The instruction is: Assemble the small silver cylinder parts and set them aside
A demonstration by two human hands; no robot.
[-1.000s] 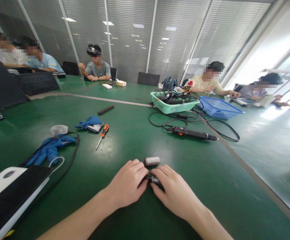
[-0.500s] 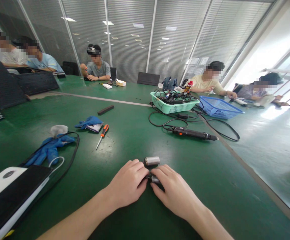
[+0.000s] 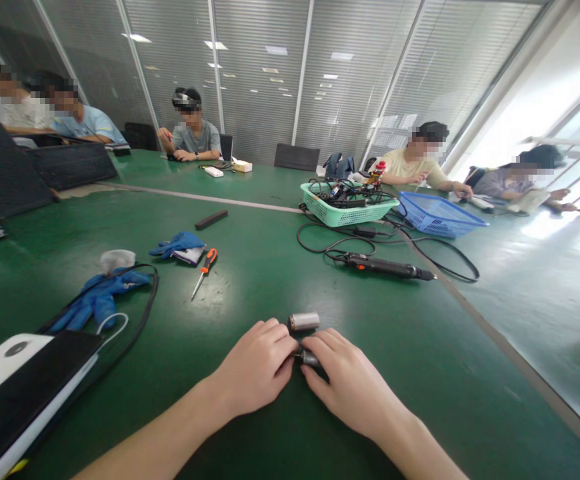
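Observation:
Both hands meet low over the green table, around a small dark metal cylindrical part. My right hand has its fingers curled over the part's right side, thumb below. My left hand pinches at its left end, where a thin pin or shaft shows between the hands; the fingertips' exact hold is hidden. Just beyond my fingertips a silver metal cylinder lies on its side, with a brownish ring at its left end.
Left lie an orange-handled screwdriver, blue gloves, a dark bar and a white-and-black device. Ahead right are a corded electric screwdriver, a green basket of cables and a blue basket. Several people sit around the table.
My hands stay almost in place around the metal part, with only a slight shift of the left fingers. The silver cylinder has not moved.

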